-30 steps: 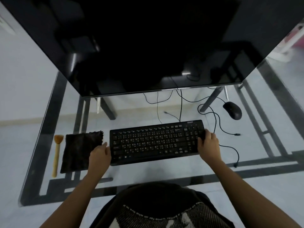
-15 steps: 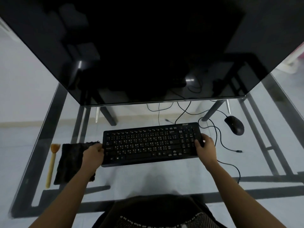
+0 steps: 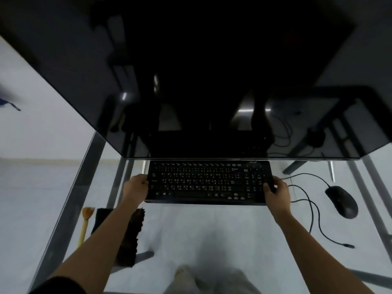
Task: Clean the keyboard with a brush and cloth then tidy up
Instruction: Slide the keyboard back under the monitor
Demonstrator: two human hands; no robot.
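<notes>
Keyboard: the black keyboard lies crosswise toward the back edge of the glass desk, its far side just under the lower edge of the dark monitor.
Left hand: the left hand grasps the keyboard's left end, fingers curled round the edge.
Right hand: the right hand grasps the right end, thumb on top by the number pad, the other fingers hidden round the side.
Lifted or resting: I cannot tell whether the keyboard is clear of the glass.
Brush: the wooden brush lies near the left edge of the desk, bristles toward the back, in nobody's hand.
Cloth: the dark cloth lies just beside the brush, partly under the left forearm.
Right side: a black mouse and a loose cable lie toward the right edge.
Step in hand: probably placing the keyboard with both hands; whether before brushing or while tidying is not shown.
Next move: likely set the keyboard flat and let go; if cleaning remains, the left hand must reach toward the near left corner for the brush.
</notes>
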